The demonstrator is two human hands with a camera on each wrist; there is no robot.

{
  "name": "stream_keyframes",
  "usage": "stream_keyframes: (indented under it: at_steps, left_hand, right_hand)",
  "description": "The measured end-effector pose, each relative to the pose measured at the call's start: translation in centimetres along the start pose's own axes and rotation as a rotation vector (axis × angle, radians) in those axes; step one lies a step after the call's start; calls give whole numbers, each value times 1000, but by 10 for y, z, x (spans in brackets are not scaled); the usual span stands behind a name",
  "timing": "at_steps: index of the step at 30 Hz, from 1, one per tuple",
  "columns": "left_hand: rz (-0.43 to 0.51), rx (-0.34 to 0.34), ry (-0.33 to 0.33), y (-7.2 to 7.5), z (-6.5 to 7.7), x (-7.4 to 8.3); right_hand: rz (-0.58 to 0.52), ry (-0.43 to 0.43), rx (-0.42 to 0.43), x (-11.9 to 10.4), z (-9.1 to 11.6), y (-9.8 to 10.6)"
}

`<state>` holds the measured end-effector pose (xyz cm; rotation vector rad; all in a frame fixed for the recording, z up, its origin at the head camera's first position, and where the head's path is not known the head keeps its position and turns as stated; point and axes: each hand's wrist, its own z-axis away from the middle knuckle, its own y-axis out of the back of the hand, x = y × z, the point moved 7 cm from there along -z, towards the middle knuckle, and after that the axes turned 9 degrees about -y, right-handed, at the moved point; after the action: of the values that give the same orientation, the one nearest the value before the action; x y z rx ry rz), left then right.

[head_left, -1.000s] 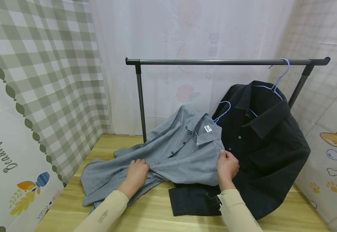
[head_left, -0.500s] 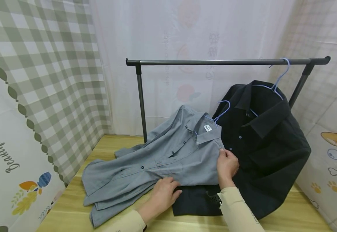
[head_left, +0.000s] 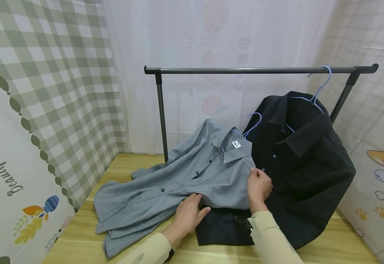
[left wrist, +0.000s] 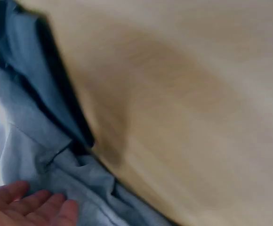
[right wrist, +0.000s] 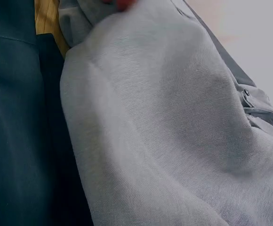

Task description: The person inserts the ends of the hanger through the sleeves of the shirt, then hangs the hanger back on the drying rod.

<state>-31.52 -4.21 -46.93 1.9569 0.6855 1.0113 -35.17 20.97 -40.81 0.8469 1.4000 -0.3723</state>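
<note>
A grey button-up shirt (head_left: 182,179) lies spread across the table, with a lilac wire hanger (head_left: 258,119) in its collar. My right hand (head_left: 259,189) pinches the shirt at the shoulder on the collar's near side. In the right wrist view, grey cloth (right wrist: 164,117) fills most of the picture. My left hand (head_left: 187,216) touches the shirt's near edge midway along, fingertips partly under the fabric. Its fingers look loose and extended in the left wrist view, against the folded cloth (left wrist: 28,150).
A black shirt (head_left: 304,183) hangs on a lilac hanger (head_left: 322,86) from the dark metal rack (head_left: 238,70), at its right end. Its lower part rests on the wooden table (head_left: 89,234), partly beneath the grey shirt. Printed curtains (head_left: 63,91) enclose the sides and back.
My left hand let go of the shirt's lower front, moved right along its near edge, then slightly up to the fabric by the chest. My right hand keeps its grip at the shoulder.
</note>
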Motion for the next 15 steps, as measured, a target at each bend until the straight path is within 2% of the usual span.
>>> stream_keyframes:
  at_steps: [4, 6, 9, 11, 15]
  left_hand:
    - [117, 4, 85, 5, -12, -9]
    - [137, 11, 109, 7, -19, -16]
    - [119, 16, 129, 9, -28, -27]
    - [92, -4, 137, 8, -32, -34]
    - [52, -104, 140, -2, -36, -46]
  right_hand:
    - [-6, -2, -8, -1, 1, -1]
    - [-7, -1, -9, -1, 1, -2]
    - [-9, -2, -11, -2, 2, -3]
    - [-11, -7, -13, -2, 3, -4]
    - [-17, -12, -13, -2, 4, -5]
